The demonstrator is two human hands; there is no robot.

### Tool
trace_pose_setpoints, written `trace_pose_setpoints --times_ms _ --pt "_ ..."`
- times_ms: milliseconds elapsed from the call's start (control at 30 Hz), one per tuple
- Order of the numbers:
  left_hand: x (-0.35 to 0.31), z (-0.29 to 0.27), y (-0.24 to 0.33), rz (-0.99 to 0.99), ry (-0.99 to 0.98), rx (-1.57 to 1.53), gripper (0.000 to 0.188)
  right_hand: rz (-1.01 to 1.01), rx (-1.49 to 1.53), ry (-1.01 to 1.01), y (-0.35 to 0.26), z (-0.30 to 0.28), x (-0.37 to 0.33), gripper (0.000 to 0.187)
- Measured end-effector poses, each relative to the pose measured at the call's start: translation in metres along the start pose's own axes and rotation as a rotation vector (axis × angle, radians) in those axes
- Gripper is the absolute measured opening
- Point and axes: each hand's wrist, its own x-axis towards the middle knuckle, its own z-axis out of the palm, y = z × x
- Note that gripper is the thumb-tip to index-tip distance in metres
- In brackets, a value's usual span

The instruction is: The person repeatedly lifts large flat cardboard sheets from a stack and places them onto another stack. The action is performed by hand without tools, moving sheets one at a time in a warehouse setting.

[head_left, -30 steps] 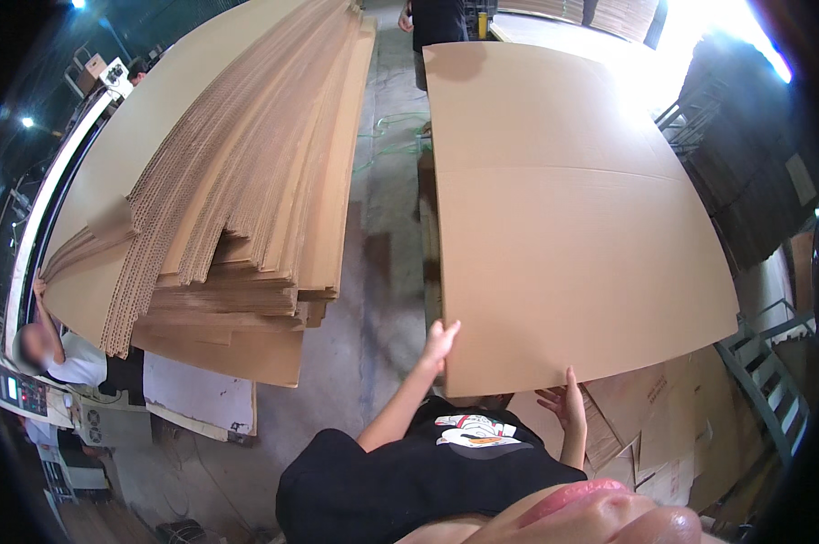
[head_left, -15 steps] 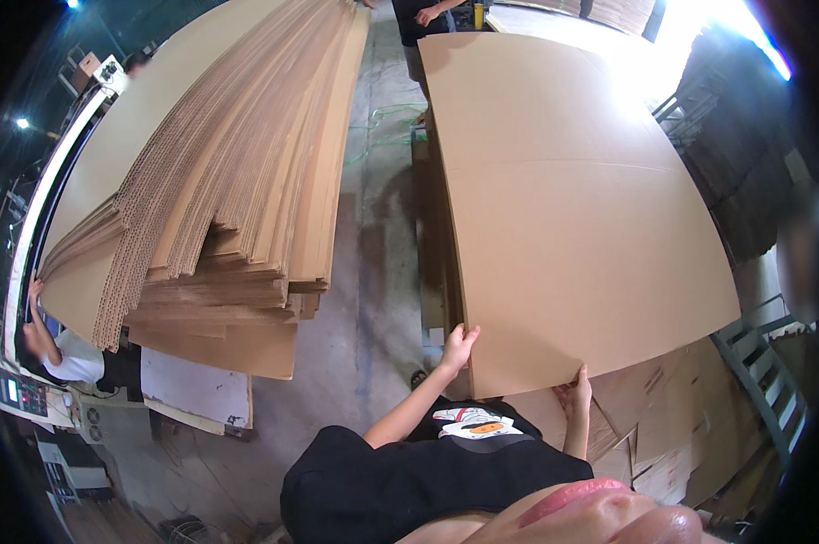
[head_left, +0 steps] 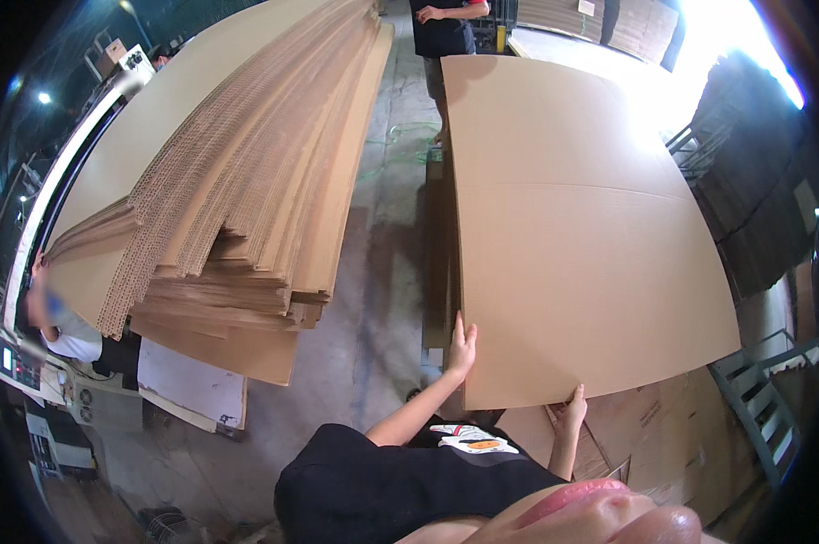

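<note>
A large brown cardboard sheet [head_left: 591,272] lies in front of me on the right, on top of a stack, with a crease across it. My left hand [head_left: 464,346] rests against the sheet's left edge near the close corner, its fingers stretched along the edge. At the near edge, my right hand [head_left: 570,408] grips the sheet; its thumb side shows above the edge and the other fingers are partly hidden.
To the left, a tall fanned stack of corrugated cardboard [head_left: 246,190] rises beside a machine with a control panel [head_left: 15,363]. A co-worker [head_left: 445,27] stands beyond the sheet; another person [head_left: 69,335] is at far left. A grey-green slatted frame [head_left: 763,399] stands at right.
My left hand has gone from gripping the near corner to lying along the left edge, slightly farther up. The right hand stays at the near edge. The view has shifted slightly.
</note>
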Motion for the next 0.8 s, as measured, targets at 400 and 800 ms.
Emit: trace_pose_setpoints --times_ms 400,800 --pt "0.030 0.014 -0.005 0.095 0.076 -0.037 0.058 -0.409 -0.111 0.068 0.025 0.025 0.041 0.058" --pt "0.026 0.019 -0.006 0.112 0.135 0.081 0.065 -0.438 -0.123 0.191 0.053 0.014 0.067 0.062"
